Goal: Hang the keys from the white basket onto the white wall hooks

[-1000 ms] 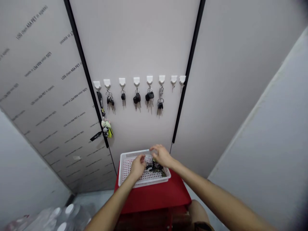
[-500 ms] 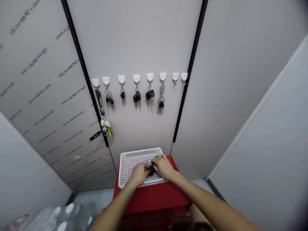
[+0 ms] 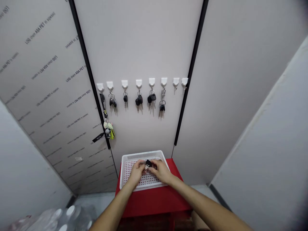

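Both my hands are over a white perforated plastic basket (image 3: 123, 173) on a red table. Between them is a small bunch of keys (image 3: 148, 163), with black heads and a bit of silvery metal showing. My left hand (image 3: 137, 170) pinches the metal side of the bunch. The fingers of my right hand (image 3: 160, 170) are closed on the black part. Fingers partly hide the bunch, so its exact make-up does not show.
On the wall above, a row of white hooks (image 3: 139, 84) carries several key bunches (image 3: 139, 100). The two rightmost hooks (image 3: 176, 82) hold no keys. A lanyard with a plush charm (image 3: 108, 128) hangs far left. Clear bottles (image 3: 72, 215) stand at lower left; the red table (image 3: 156, 202) is in front.
The key bunch has been lifted and turned between my hands, its black part now upward. Both hands have drawn closer together. The view has shifted slightly.
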Demonstrator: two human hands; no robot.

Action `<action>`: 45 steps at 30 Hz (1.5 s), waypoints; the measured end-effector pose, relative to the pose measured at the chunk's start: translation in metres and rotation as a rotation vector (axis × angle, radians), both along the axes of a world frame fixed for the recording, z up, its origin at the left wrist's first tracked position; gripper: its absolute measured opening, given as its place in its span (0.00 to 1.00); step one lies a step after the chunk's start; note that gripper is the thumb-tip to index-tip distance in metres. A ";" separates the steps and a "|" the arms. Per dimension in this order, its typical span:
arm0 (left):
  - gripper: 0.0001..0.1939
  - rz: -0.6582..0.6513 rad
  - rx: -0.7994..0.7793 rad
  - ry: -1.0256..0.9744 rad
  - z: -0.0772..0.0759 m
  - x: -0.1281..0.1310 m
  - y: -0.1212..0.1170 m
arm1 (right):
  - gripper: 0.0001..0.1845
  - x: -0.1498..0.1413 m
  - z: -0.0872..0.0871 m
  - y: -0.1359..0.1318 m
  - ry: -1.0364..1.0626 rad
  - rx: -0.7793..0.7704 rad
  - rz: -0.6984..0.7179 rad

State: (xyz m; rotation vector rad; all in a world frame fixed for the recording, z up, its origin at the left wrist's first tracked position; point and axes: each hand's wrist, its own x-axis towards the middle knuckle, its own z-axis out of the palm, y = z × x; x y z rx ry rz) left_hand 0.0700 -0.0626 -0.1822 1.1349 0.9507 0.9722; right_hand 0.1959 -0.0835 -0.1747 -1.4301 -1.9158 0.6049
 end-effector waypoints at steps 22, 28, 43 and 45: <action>0.14 0.013 0.059 0.081 0.011 0.001 0.000 | 0.07 -0.001 0.024 0.002 -0.062 0.042 -0.050; 0.10 -0.030 0.204 0.042 0.052 0.017 0.009 | 0.06 0.024 0.074 0.007 0.196 -0.154 -0.028; 0.23 -0.050 0.955 0.476 0.226 0.098 0.039 | 0.03 0.095 0.248 0.064 0.460 0.235 -0.354; 0.24 -0.036 0.987 0.506 0.238 0.106 0.042 | 0.04 0.103 0.256 0.075 0.390 0.319 -0.422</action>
